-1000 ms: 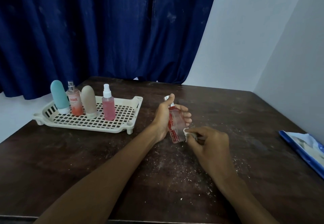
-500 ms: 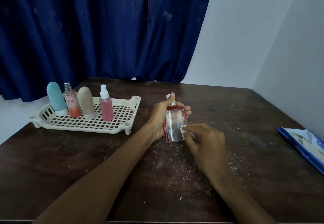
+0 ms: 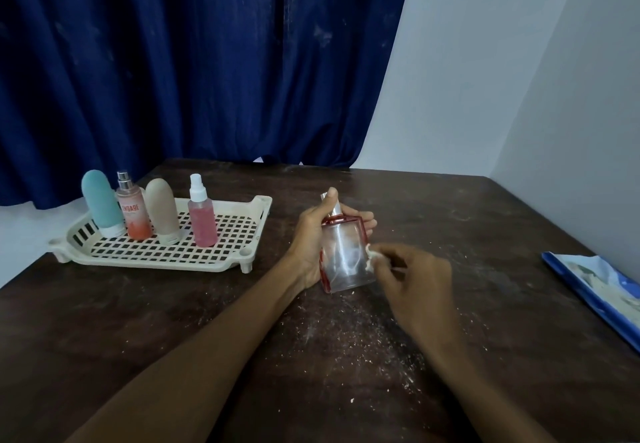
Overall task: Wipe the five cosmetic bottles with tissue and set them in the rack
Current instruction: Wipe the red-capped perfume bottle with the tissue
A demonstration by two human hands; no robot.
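Dark brown wooden table (image 3: 173,321), cream perforated plastic rack (image 3: 156,262) on the left with four bottles (image 3: 202,220) standing in it, so I reckon this is number five. My left hand (image 3: 310,245) wraps the clear flat glass bottle with red edges (image 3: 346,255), right of the rack, long axis near upright, sprayer up. My right hand (image 3: 415,279) pinches a white tissue wad (image 3: 370,258) against its right edge. Next: finish rubbing, then stand it in the rack's free end
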